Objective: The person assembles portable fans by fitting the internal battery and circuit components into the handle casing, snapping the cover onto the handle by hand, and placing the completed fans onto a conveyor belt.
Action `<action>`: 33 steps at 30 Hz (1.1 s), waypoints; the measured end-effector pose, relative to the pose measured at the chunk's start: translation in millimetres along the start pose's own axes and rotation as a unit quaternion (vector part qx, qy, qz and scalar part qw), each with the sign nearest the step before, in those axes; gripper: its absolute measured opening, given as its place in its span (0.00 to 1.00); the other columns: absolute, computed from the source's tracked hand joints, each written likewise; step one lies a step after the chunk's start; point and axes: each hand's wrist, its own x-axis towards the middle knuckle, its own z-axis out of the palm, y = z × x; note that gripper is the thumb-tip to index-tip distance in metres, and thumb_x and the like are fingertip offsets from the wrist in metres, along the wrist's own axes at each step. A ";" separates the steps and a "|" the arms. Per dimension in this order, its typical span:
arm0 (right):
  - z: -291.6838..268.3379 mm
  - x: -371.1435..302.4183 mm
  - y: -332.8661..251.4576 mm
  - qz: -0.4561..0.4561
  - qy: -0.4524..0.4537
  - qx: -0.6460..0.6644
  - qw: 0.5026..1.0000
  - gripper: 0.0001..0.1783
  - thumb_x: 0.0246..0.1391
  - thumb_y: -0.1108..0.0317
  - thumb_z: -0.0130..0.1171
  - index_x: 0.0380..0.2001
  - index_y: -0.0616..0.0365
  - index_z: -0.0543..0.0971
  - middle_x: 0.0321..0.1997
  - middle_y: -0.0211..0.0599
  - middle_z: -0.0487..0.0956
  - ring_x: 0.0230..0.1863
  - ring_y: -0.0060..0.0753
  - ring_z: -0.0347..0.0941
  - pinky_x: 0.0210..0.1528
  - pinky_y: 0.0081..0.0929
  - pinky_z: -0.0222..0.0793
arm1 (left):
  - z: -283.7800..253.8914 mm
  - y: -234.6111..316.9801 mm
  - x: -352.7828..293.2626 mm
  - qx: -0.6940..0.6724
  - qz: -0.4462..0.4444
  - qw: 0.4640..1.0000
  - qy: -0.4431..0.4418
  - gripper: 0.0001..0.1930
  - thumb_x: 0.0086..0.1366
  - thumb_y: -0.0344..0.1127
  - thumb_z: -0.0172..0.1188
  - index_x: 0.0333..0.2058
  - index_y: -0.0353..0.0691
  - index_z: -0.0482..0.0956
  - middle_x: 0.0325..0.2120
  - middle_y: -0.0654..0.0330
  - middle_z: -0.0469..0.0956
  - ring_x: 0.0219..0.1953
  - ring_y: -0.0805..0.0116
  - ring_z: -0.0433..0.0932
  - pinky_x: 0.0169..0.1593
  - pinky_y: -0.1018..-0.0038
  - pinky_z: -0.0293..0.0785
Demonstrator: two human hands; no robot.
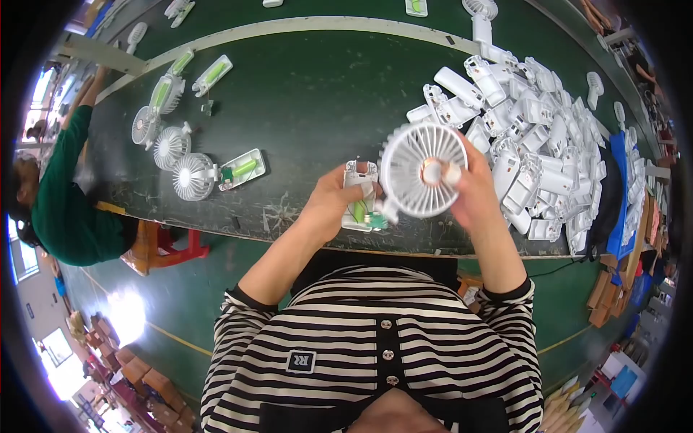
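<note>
Over the front part of the dark green bench, my left hand (328,203) is closed around a white plastic handle shell (361,170) with its inside facing up. Inside it lie a green cylindrical battery (359,209) and thin wires, with a small green circuit board (376,219) at the shell's lower end. My right hand (478,186) grips the edge of a round white fan head (417,189), its grille turned up. The fan head sits just right of the shell, its neck close to the circuit board; whether they are joined I cannot tell.
A large heap of white handle shells (538,137) covers the bench's right side. Left of my hands lie several fan heads (193,177) and opened shells with green batteries (244,169). A person in a green sleeve (68,184) sits at far left near a red stool (184,251).
</note>
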 end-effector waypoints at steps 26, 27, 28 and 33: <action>-8.2 61.4 20.2 0.016 -0.053 -0.061 0.997 0.19 0.45 0.70 0.57 0.43 0.66 0.72 0.36 0.37 0.76 0.36 0.24 0.73 0.41 0.20 0.68 | 16.1 6.2 0.7 0.218 0.111 0.969 -0.028 0.10 0.60 0.34 0.53 0.35 0.32 0.72 0.23 0.62 0.75 0.25 0.78 0.73 0.29 0.80 0.69; -7.6 63.5 20.8 0.011 -0.054 -0.072 0.996 0.19 0.45 0.70 0.56 0.43 0.65 0.72 0.36 0.37 0.76 0.36 0.24 0.73 0.41 0.20 0.68 | 15.1 7.3 -0.3 0.200 0.106 0.974 -0.025 0.10 0.60 0.35 0.54 0.34 0.33 0.72 0.22 0.61 0.75 0.24 0.78 0.73 0.28 0.80 0.69; -5.4 64.7 22.8 -0.026 -0.053 -0.095 0.994 0.21 0.46 0.70 0.56 0.44 0.66 0.70 0.39 0.39 0.75 0.39 0.25 0.72 0.41 0.20 0.68 | 14.3 7.9 -1.1 0.181 0.102 0.978 -0.019 0.10 0.60 0.36 0.54 0.34 0.33 0.72 0.21 0.60 0.75 0.24 0.77 0.73 0.27 0.80 0.69; -3.7 44.2 32.7 -0.411 0.054 -0.459 0.786 0.20 0.40 0.70 0.60 0.39 0.66 0.71 0.37 0.45 0.73 0.38 0.42 0.71 0.41 0.31 0.67 | 4.6 24.5 4.4 0.054 0.074 0.994 0.062 0.12 0.61 0.39 0.51 0.33 0.34 0.72 0.20 0.56 0.75 0.20 0.71 0.73 0.23 0.75 0.72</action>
